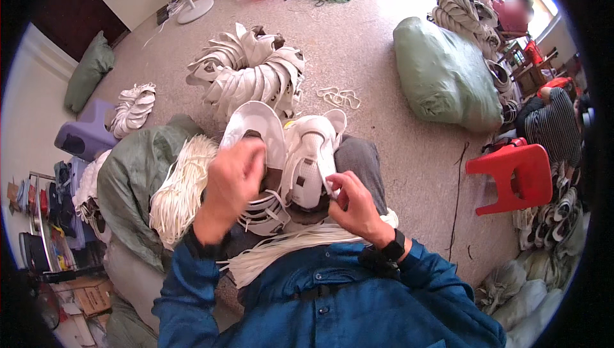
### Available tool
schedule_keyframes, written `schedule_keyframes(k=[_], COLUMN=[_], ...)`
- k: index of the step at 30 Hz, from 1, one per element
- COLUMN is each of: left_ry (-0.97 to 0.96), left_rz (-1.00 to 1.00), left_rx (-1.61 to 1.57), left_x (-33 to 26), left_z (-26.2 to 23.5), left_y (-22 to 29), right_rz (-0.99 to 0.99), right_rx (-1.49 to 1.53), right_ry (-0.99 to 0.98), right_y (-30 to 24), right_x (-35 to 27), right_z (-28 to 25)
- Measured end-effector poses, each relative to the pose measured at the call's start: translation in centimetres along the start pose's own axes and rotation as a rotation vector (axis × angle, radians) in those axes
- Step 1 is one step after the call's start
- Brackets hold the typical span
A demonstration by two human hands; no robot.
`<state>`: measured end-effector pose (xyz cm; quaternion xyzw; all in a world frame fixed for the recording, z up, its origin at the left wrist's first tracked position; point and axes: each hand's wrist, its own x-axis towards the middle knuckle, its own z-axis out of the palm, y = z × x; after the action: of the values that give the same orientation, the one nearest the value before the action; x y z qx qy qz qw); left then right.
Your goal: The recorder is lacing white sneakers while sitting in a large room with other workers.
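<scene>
On my lap lie white shoe uppers: one in the middle with its toe pointing away, and another standing beside it on the left. My right hand, a dark watch at its wrist, pinches the right edge of the middle upper. My left hand is raised over the left upper with fingers curled together; what they hold, if anything, cannot be made out. A bunch of cream-white shoelaces lies across my lap, and a thicker bunch of laces hangs at my left.
Ahead on the floor stands a ring of stacked white uppers, with a loose lace nearby. A stuffed green sack and a red stool are to the right. Another person sits at far right. A green sack lies left.
</scene>
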<state>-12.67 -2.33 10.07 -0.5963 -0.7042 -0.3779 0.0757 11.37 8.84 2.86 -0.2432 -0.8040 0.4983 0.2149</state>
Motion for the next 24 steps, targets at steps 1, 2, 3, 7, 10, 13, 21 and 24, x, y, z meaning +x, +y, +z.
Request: schedule_keyframes(k=[1, 2, 3, 7, 10, 13, 21, 24], left_ry=[-0.005, -0.013, -0.018, -0.118, -0.488, -0.488, -0.309, -0.270], left_rz=[-0.106, -0.224, -0.035, 0.011, -0.260, -0.218, -0.120, -0.152], left_rx=[0.068, 0.057, 0.330, 0.466, 0.087, 0.235, 0.178, 0.087], left_x=[1.7, 3.7, 5.0, 2.4, -1.9, -6.1, -7.7, -7.6], left_z=[0.3, 0.2, 0.2, 2.8, 5.4, 9.8, 7.9, 7.6], left_y=[-1.4, -2.0, -3.2, -0.2, 3.4, 1.8, 3.0, 3.2], right_rz=[0.005, 0.019, 0.035, 0.122, 0.061, 0.026, -0.113, -0.194], right_rx=[0.000, 0.036, 0.071, 0.071, 0.051, 0.016, -0.336, -0.502], right_ry=[0.008, -0.003, -0.009, 0.021, 0.053, 0.063, -0.371, -0.395], right_y=[0.3, 0.4, 0.7, 4.0, 4.5, 3.9, 4.5, 4.5], right_x=[-0.2, -0.8, -1.3, -1.7, -0.5, 0.8, -4.4, -4.9], right_z=[0.0, 0.0, 0.0, 0.0, 0.5, 0.2, -2.8, -1.3])
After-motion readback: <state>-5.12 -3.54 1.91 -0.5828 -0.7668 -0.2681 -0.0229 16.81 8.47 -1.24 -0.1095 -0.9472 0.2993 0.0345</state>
